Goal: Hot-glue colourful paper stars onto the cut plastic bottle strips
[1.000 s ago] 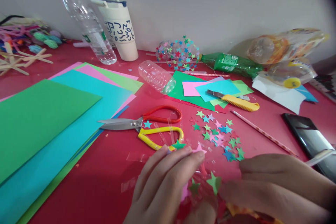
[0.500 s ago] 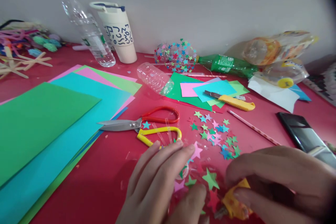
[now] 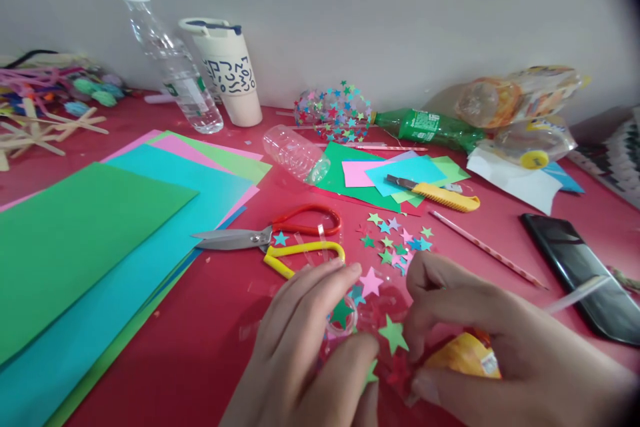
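My left hand [image 3: 310, 340] curls over a clear plastic bottle piece [image 3: 350, 312] decorated with paper stars, its round rim showing beside the fingers. A green star [image 3: 342, 313] shows at that rim, and a pink star [image 3: 371, 282] and a light green star [image 3: 393, 335] sit close by. My right hand [image 3: 480, 340] is closed around a crumpled yellow-orange tube [image 3: 463, 353] with a small white label. Its fingertips are low, beside the red star [image 3: 399, 373]; the tube's tip is hidden. Scissors [image 3: 260, 238] with red and yellow handles lie just beyond my left hand.
Small paper stars [image 3: 395, 240] are scattered ahead. Coloured paper sheets [image 3: 100, 233] cover the left. A utility knife [image 3: 440, 195], a striped straw [image 3: 485, 247] and a phone [image 3: 575, 273] lie right. Behind stand a water bottle [image 3: 175, 67] and a tumbler [image 3: 227, 73]; a green bottle [image 3: 425, 125] lies there.
My right hand has moved left and inward with the tube, closer to the bottle piece, and now hides some scattered stars. My left hand has stayed nearly in place. The view has shifted slightly.
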A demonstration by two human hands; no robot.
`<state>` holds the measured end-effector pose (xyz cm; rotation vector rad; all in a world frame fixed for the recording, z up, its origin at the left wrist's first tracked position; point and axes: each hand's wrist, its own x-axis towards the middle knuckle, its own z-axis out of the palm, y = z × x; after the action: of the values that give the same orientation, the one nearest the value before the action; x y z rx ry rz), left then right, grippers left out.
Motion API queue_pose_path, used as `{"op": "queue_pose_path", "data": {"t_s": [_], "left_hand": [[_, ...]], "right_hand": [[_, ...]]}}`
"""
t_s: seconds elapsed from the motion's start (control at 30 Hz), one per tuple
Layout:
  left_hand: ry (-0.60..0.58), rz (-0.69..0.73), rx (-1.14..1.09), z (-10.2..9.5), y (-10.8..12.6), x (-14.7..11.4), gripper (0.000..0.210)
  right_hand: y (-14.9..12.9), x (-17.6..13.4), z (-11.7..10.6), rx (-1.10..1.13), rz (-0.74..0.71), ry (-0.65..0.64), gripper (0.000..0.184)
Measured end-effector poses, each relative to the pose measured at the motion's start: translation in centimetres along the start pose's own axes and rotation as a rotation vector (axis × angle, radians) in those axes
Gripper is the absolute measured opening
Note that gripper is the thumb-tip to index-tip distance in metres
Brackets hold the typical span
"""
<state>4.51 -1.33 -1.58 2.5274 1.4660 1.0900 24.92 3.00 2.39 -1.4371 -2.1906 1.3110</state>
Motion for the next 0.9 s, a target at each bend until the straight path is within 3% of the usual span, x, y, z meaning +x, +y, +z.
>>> {"op": "queue_pose_path", "data": {"t_s": [0.2, 0.43, 0.67, 0.9], "left_hand": [[-0.019, 0.028, -0.034, -0.1, -0.3, 0.2, 0.031], [0.005, 0.034, -0.044, 0.3, -0.3, 0.1, 0.03], [-0.022, 0.011, -0.069, 0.3, -0.3, 0.1, 0.029], [-0.065, 0.016, -0.072, -0.2, -0.4, 0.2, 0.025]], "right_hand": [[-0.4, 0.5, 0.5, 0.075, 0.046, -0.009, 0.008], [-0.4, 0.5, 1.3, 0.206, 0.007, 0.087, 0.008], [-0.1, 0.7, 1.8, 0.218, 0.11, 0.014, 0.007], [-0.4, 0.7, 1.7, 0.328, 0.102, -0.004, 0.007]]}}
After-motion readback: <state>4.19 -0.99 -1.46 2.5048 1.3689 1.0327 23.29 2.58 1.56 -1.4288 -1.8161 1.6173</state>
